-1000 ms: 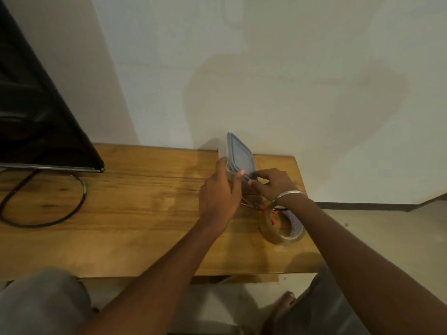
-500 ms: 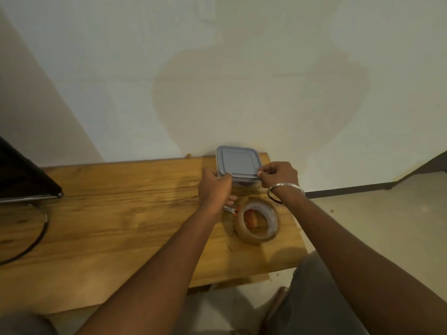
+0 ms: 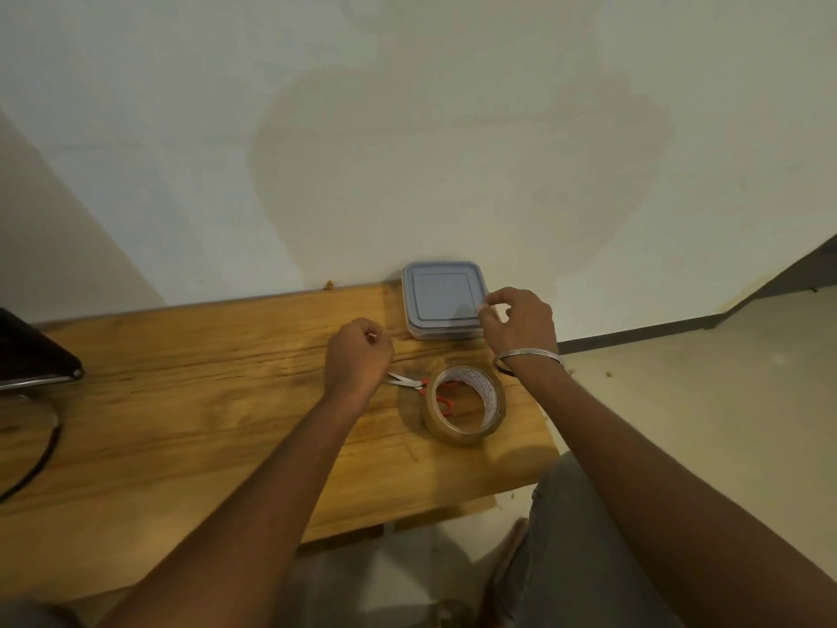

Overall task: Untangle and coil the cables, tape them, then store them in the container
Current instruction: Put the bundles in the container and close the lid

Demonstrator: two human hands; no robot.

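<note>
wooden desk [image 3: 181, 423] against pale wall. left hand [image 3: 358, 362] loosely curled, holding nothing, near scissors [image 3: 405, 381]. tape roll [image 3: 464, 405] just right of them. lidded container [image 3: 444, 301] at desk's far edge; right hand [image 3: 518, 321] nearer, fingers parted at its right corner.

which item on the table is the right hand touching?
The lidded grey container by the wall; right hand is at its corner. Tape roll and scissors lie untouched.

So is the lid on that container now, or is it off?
On. The blue-grey lid lies flat over the container at the table's back edge; whether it is fully snapped down, cannot tell.
</note>
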